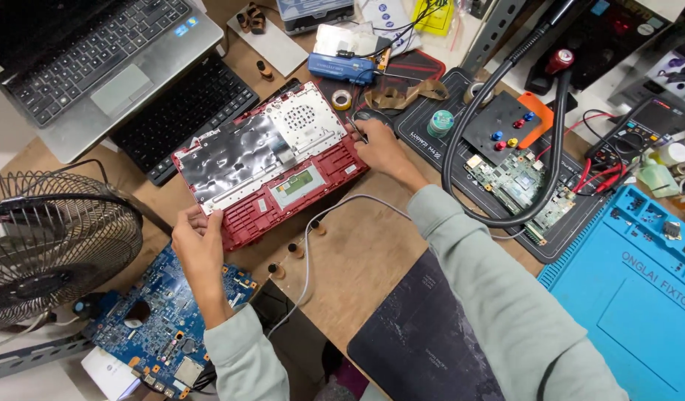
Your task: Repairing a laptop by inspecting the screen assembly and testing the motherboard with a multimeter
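Observation:
A red laptop palmrest shell (298,194) lies upside down on the wooden bench, with a silver keyboard backplate (242,152) set into it. My left hand (198,241) grips the shell's near-left corner, fingers on the backplate's edge. My right hand (382,145) rests at the shell's far-right corner and pinches a thin metal tool (355,130), likely tweezers, against the edge.
A grey laptop (97,67) and a loose black keyboard (187,108) lie at far left. A desk fan (49,241) and a blue motherboard (161,319) sit near left. A green circuit board (517,182), black hose (558,134) and blue mat (632,289) are to the right.

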